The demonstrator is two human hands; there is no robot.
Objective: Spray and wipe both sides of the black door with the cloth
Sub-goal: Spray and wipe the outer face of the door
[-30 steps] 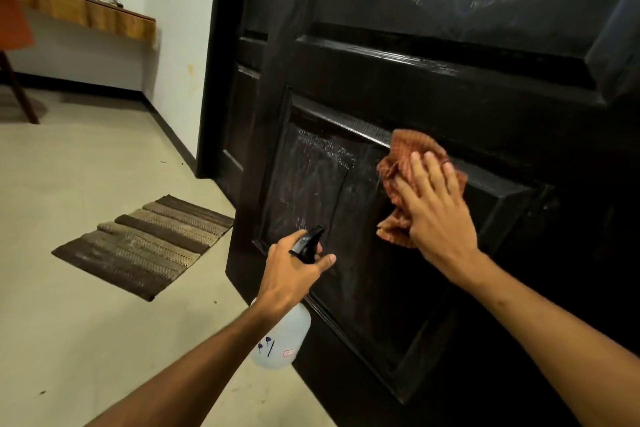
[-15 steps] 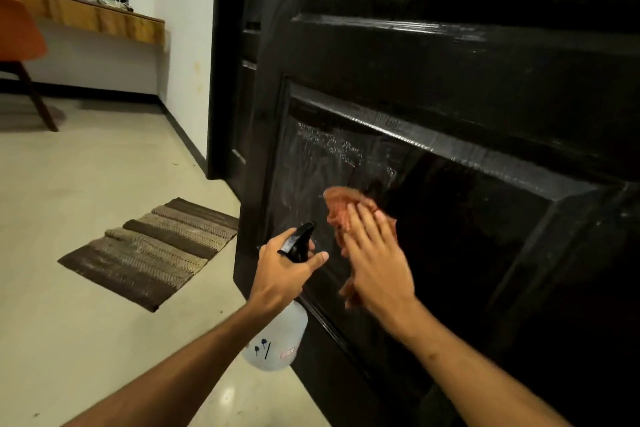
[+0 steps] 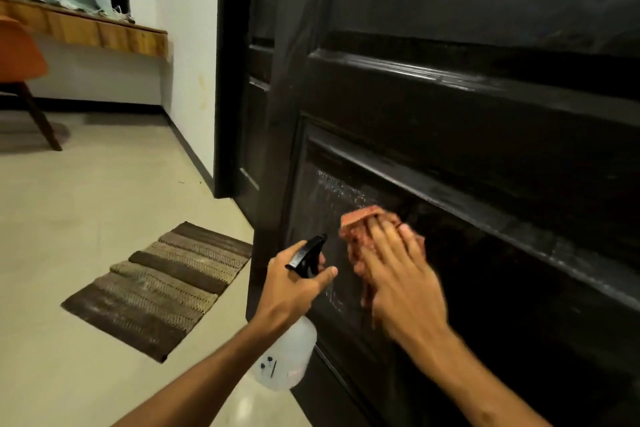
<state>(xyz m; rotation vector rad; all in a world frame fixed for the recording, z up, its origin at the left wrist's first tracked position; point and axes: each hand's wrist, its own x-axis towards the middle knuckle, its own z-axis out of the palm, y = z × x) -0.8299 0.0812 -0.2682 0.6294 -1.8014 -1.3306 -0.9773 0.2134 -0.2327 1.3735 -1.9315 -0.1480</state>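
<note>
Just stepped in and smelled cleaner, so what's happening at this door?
A person is cleaning the black door. Their right hand presses an orange-red cloth flat against the lower recessed panel, where pale streaks show. Their left hand grips a translucent spray bottle by its black trigger head, held close to the door's edge. A striped mat lies on the floor nearby.

— Any writing you can make out?

— Nothing I can read. The spray bottle in my left hand has small dark marks and a faint reddish patch, both too blurred to read.
</note>
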